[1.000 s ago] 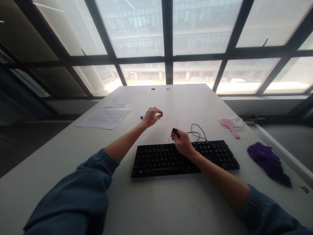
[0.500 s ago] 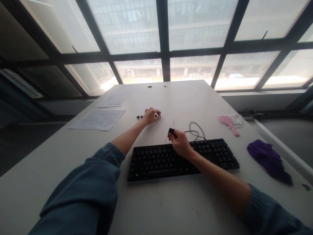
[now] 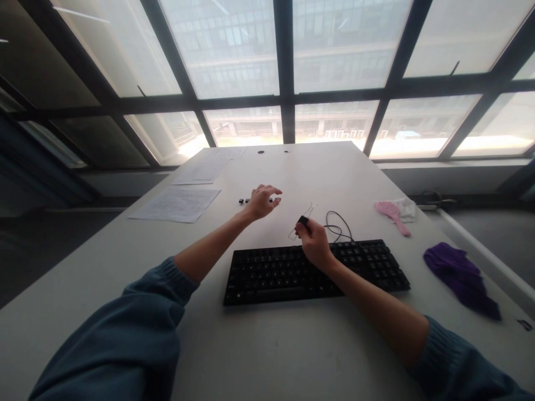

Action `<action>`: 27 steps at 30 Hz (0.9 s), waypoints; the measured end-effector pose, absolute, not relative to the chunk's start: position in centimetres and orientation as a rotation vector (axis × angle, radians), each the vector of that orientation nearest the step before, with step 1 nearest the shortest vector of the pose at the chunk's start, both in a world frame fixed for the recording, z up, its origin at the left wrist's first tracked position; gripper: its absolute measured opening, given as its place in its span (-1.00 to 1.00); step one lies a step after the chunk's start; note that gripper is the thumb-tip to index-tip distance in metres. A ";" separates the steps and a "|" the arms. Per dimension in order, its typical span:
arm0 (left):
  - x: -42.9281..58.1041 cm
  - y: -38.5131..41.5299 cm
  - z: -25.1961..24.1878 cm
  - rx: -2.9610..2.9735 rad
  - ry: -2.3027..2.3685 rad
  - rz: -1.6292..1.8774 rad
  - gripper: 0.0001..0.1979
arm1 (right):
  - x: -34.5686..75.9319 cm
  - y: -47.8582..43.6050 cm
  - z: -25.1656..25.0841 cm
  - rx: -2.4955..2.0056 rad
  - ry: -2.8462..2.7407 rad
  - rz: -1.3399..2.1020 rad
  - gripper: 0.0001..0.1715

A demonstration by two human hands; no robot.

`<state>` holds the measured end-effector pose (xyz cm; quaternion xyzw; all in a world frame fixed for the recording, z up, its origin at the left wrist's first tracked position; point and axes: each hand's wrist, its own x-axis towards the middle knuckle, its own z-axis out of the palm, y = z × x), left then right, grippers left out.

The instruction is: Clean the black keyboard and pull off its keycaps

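Note:
My left hand (image 3: pixel 261 201) hovers over the white table beyond the keyboard, its thumb and fingers apart. Beside it lies a row of small black keycaps (image 3: pixel 241 201), partly hidden behind the hand. One dark keycap (image 3: pixel 271 200) shows near my thumb. Closed in my right hand (image 3: pixel 316 244) is a keycap puller (image 3: pixel 303 220) with a black body and thin wire loops sticking out at both ends. That hand is above the upper edge of a black keyboard (image 3: pixel 267 278), covering some of its keys.
Behind the keyboard curls its black cable (image 3: pixel 340 225). Printed sheets (image 3: pixel 178 204) lie at the left. To the right are a pink hairbrush (image 3: pixel 392 214) on a white wrapper (image 3: pixel 407 210) and a purple cloth (image 3: pixel 460 278). Windows stand past the table's far edge.
My left hand's thumb and fingers have spread and come away from the keycap near them. The wire loops of the puller in my right hand have turned. The view has shifted slightly.

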<state>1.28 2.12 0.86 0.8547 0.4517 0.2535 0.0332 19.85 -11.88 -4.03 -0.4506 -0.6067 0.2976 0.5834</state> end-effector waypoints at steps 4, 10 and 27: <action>2.8 -4.5 1.0 2.603 1.164 0.792 -0.78 | 19.9 -12.1 -3.6 -1.048 -1.395 0.598 -0.78; 3.5 -11.2 -1.9 2.394 1.105 0.853 -0.69 | 20.1 -12.4 -3.1 -1.046 -1.484 0.535 -0.77; 3.5 -12.2 -2.9 2.328 1.079 0.966 -0.71 | 21.4 -12.2 -3.5 -1.017 -1.819 0.679 -0.78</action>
